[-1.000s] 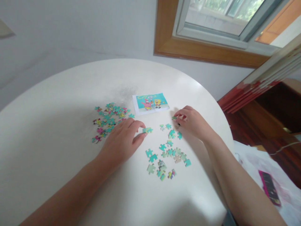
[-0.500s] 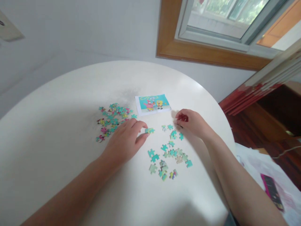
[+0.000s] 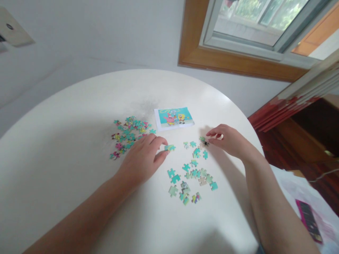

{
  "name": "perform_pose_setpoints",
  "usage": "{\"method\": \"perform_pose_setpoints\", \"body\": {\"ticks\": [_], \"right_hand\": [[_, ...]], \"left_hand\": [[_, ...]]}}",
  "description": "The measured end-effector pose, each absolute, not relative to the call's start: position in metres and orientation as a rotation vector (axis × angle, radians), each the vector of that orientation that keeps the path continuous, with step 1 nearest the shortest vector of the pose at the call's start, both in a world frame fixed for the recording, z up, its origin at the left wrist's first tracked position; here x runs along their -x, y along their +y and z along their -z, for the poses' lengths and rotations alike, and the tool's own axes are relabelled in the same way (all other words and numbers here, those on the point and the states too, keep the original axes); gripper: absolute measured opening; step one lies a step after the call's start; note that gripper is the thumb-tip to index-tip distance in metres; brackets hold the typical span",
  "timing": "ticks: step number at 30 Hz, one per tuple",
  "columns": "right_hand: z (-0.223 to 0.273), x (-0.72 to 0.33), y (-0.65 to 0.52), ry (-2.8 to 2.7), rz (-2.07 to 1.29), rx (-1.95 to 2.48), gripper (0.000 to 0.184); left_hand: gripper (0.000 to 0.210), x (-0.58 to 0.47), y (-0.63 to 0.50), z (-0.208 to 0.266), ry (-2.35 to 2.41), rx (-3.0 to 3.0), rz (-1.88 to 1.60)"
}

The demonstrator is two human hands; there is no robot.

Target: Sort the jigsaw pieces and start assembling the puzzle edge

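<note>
A wood-framed window (image 3: 249, 31) sits in the pale wall (image 3: 106, 35) — a red-and-white curtain (image 3: 291, 97) hanging just beside it.

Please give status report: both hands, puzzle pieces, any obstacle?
Left hand at teal-yellow pieces, grip unclear. Right hand open beside dark-marked piece. Loose pieces between hands; picture card beyond.

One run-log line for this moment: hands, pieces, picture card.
left hand: at teal-yellow pieces; right hand: open beside loose pieces; picture card: beyond hands; piece pile: partly behind left hand

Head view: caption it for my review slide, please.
Left hand at puzzle pieces, right hand beside more pieces, near a printed cartoon picture on a white table.
</note>
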State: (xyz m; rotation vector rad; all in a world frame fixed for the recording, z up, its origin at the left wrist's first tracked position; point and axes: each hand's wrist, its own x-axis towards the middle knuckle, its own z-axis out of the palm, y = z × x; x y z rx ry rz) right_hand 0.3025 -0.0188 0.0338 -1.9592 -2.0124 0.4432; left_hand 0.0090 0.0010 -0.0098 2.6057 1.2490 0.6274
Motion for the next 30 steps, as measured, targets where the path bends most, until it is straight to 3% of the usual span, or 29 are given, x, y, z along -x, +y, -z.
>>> {"method": "perform_pose_setpoints", "body": {"ticks": [15, 27, 30], "right_hand": [[-0.022, -0.286, -0.011, -1.945, -0.495, 1.901, 0.014], [-0.023, -0.290, -0.009, -1.624, -0.908, 1.727, 0.009], [-0.027, -0.287, -0.011, -1.558, -0.993, 1.618, 0.014]], "left_hand": [[0.017, -0.008, 0.003, 0.011, 1.240, -2.604, -0.591], [0.017, -0.008, 0.003, 0.011, 1.231, -2.616, -0.605], [0.016, -0.008, 0.002, 0.011, 1.242, -2.607, -0.593]]}}
